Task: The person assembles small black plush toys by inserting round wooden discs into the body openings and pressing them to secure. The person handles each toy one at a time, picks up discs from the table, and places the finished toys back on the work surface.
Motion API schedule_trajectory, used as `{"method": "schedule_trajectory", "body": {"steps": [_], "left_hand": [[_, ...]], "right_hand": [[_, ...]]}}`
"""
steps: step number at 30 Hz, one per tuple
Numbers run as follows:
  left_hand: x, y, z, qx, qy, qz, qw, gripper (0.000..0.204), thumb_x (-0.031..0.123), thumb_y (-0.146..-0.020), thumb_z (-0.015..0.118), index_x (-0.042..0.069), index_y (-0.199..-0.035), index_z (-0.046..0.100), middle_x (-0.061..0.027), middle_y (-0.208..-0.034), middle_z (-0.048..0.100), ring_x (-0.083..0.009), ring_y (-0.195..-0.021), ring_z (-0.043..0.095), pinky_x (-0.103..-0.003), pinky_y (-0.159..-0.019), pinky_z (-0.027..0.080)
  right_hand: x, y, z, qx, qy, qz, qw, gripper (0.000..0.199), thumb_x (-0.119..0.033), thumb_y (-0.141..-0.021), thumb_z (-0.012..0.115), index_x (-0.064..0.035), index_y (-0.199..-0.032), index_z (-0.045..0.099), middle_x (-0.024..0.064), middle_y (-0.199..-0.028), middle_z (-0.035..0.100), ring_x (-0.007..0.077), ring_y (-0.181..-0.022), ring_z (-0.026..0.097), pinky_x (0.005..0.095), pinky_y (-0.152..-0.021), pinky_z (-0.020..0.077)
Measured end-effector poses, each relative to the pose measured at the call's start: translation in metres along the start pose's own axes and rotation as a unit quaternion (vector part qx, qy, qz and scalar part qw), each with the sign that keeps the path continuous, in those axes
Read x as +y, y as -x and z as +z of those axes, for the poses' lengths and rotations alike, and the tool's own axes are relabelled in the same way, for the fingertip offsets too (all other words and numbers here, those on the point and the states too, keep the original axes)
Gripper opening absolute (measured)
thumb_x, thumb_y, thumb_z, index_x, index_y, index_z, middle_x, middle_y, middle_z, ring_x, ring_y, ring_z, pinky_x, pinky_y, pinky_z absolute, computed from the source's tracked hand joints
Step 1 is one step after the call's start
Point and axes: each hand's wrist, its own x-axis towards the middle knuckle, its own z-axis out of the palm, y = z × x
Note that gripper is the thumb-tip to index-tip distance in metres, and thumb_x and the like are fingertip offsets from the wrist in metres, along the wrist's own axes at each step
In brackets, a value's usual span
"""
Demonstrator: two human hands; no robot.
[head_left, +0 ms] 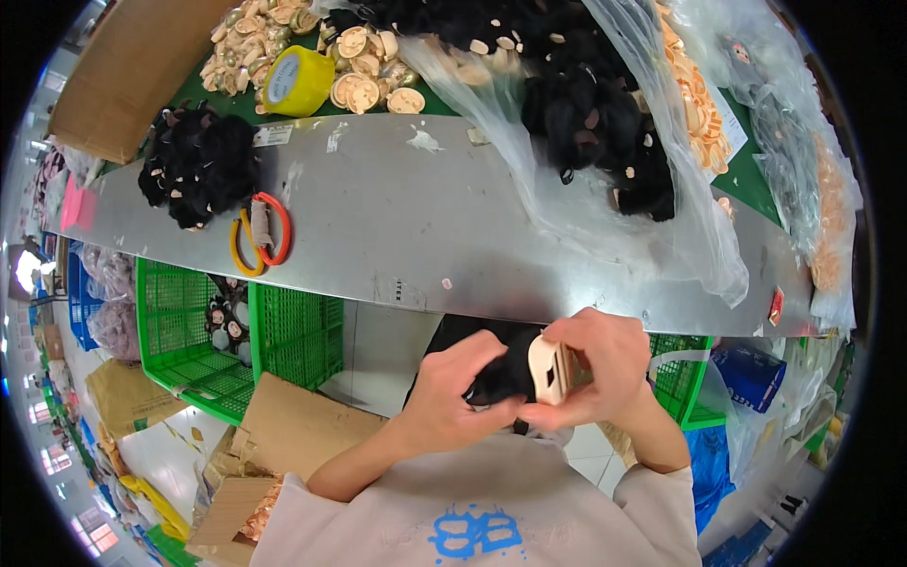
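Just in front of the table's near edge, my right hand (pixel 595 369) grips a curved peach-coloured plastic piece (pixel 546 369) with a dark slot in it. The piece stands on edge between thumb and fingers. To its left, my left hand (pixel 460 386) is curled, its thumb tip close to the right thumb. Dark material (pixel 501 376) fills the space between the left fingers and the peach piece. I cannot tell whether that is something held or the dark clothing on my lap.
On the metal table (pixel 378 217) lie a black furry bundle (pixel 200 165), orange-red-handled scissors (pixel 269 231), a yellow tape roll (pixel 299 81), peach plastic parts (pixel 364 80) and a clear bag (pixel 694 227) of black plush pieces (pixel 586 123). Green crates (pixel 298 331) and a cardboard box (pixel 302 435) stand below.
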Motion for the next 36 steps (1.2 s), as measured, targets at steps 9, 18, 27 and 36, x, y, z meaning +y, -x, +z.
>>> {"method": "schedule_trajectory", "body": {"steps": [9,18,27,36], "left_hand": [[0.000,0.008,-0.011,0.031,0.174,-0.167,0.970,0.035,0.022,-0.079,0.072,-0.001,-0.104,0.065,-0.0023,-0.087,0.065,-0.0093,-0.076,0.055,-0.027,-0.068,0.048],[0.001,0.004,-0.005,-0.053,0.397,-0.338,0.851,0.030,0.016,-0.087,0.067,-0.003,-0.110,0.067,-0.0012,-0.093,0.066,-0.0067,-0.087,0.058,-0.025,-0.079,0.049],[0.012,0.004,-0.011,-0.033,0.303,-0.269,0.914,0.038,0.023,-0.083,0.070,-0.005,-0.109,0.066,-0.0016,-0.092,0.066,-0.0072,-0.086,0.057,-0.025,-0.080,0.049],[0.004,0.010,-0.016,-0.061,0.266,-0.194,0.942,0.038,0.023,-0.081,0.068,-0.004,-0.109,0.066,-0.0033,-0.091,0.068,-0.0079,-0.083,0.058,-0.026,-0.076,0.049]], "right_hand": [[-0.001,0.004,-0.007,-0.075,-0.238,0.063,0.966,0.035,-0.006,-0.082,0.071,-0.0056,-0.117,0.069,0.0259,-0.133,0.050,0.0303,-0.099,0.061,0.0380,-0.086,0.0521],[-0.007,0.000,-0.001,-0.062,-0.212,0.042,0.974,0.039,0.014,-0.072,0.056,-0.0051,-0.102,0.071,0.0145,-0.106,0.068,0.0312,-0.091,0.064,0.0382,-0.077,0.0541],[-0.012,-0.007,0.006,-0.086,-0.144,0.187,0.968,0.019,-0.010,-0.097,0.056,-0.0017,-0.112,0.066,0.0116,-0.087,0.070,0.0229,-0.067,0.067,0.0312,-0.058,0.0529],[0.006,-0.015,0.016,-0.152,-0.084,0.028,0.984,0.013,-0.017,-0.095,0.062,-0.0047,-0.097,0.065,0.0061,-0.076,0.062,0.0235,-0.060,0.061,0.0336,-0.051,0.0502]]}}
